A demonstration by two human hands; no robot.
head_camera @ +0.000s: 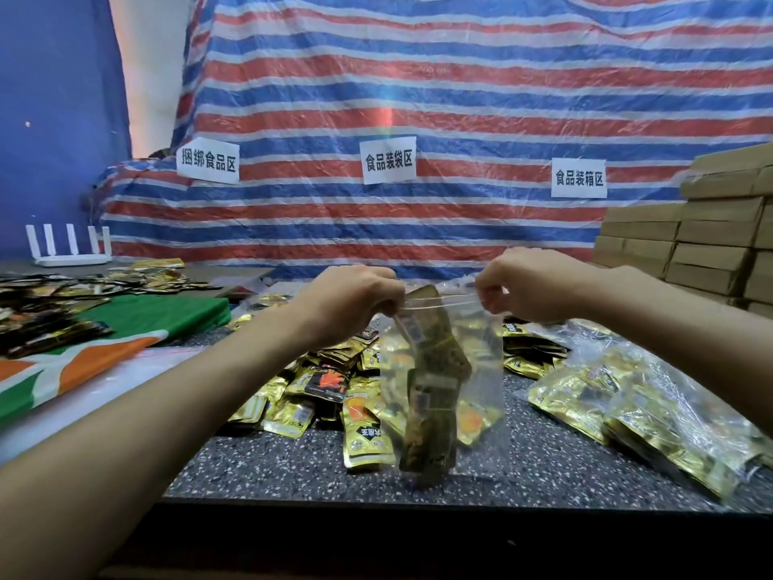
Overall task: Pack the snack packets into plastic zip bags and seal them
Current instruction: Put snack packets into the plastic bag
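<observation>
Held up in the air above the speckled table (pixel 293 475): a clear zip bag (pixel 481 370) with a banded bundle of snack packets (pixel 431 383) standing on end inside, its upper corner seeming to reach the mouth line. Pinched at one end of the zip strip by the left hand (pixel 351 303) and at the other by the right hand (pixel 531 286), fingers of both curled onto the plastic, strip pulled taut between. Reads as the sealing step, just beginning; whether any of the track is already pressed closed, cannot tell through the blur. Next likely calls for settling the bundle below the strip, then running a firm pinch along the track end to end. Beneath the bag, a bare patch of table close to the front edge, good for setting down. Behind and to the left, a loose pile of packets (pixel 318 391); to the right, filled bags (pixel 627 403) lying near that same edge, so little spare room there. Further out, a green and orange cloth (pixel 125 341) on the left and stacked cardboard boxes (pixel 711 244) on the right.
</observation>
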